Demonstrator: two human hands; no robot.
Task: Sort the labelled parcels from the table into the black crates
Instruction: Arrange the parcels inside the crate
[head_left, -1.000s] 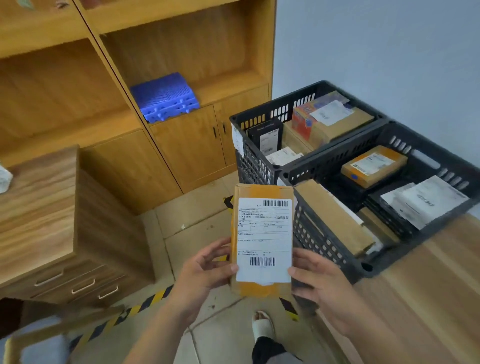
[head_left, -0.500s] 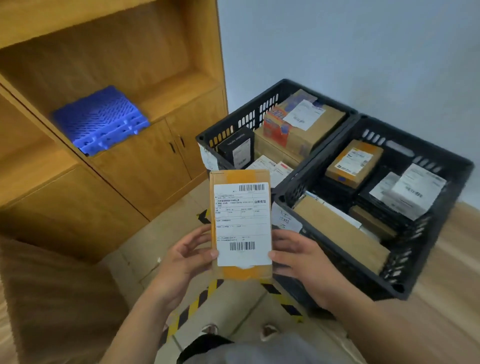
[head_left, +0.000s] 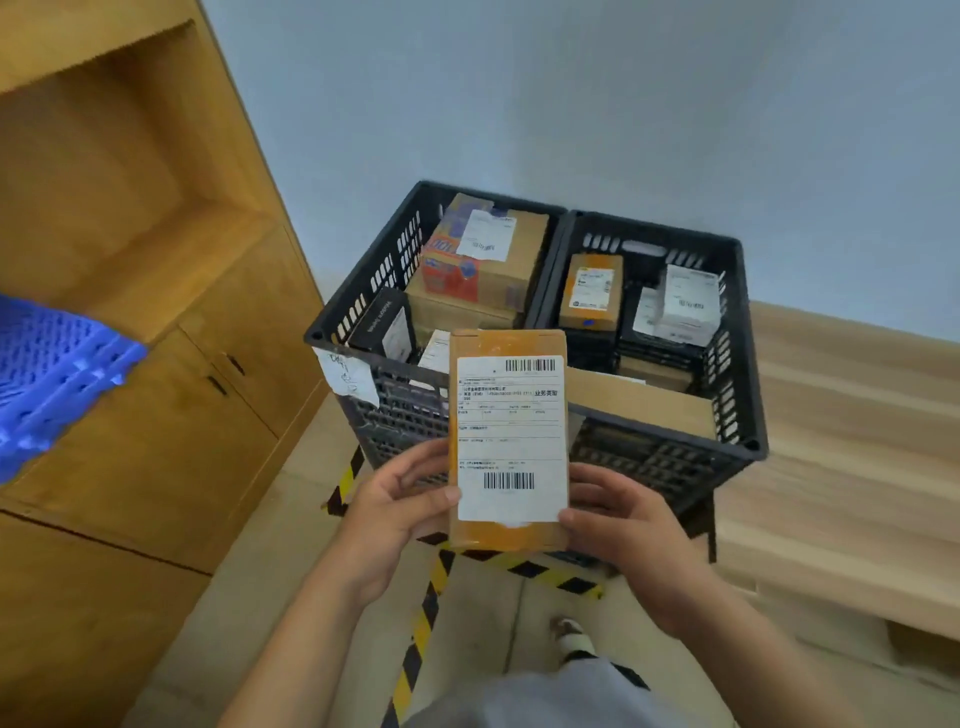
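Observation:
A flat brown parcel (head_left: 508, 441) with a large white shipping label faces me, held upright in front of the crates. My left hand (head_left: 400, 512) grips its lower left edge and my right hand (head_left: 621, 525) grips its lower right edge. Behind it stand two black crates side by side. The left crate (head_left: 363, 312) holds a large cardboard box with a label and a small black box. The right crate (head_left: 737, 364) holds a small orange-brown parcel (head_left: 592, 291), white-labelled packets and a long cardboard box along its near wall.
A wooden cabinet with doors (head_left: 208, 405) and an open shelf fills the left side; a blue plastic mat (head_left: 57, 379) lies on its ledge. A wooden table (head_left: 852, 467) runs along the right. Yellow-black floor tape (head_left: 426, 613) crosses the tiles near my foot.
My view has swung right and nearer, so both crates now sit straight ahead. The parcel stays in both hands, label toward me.

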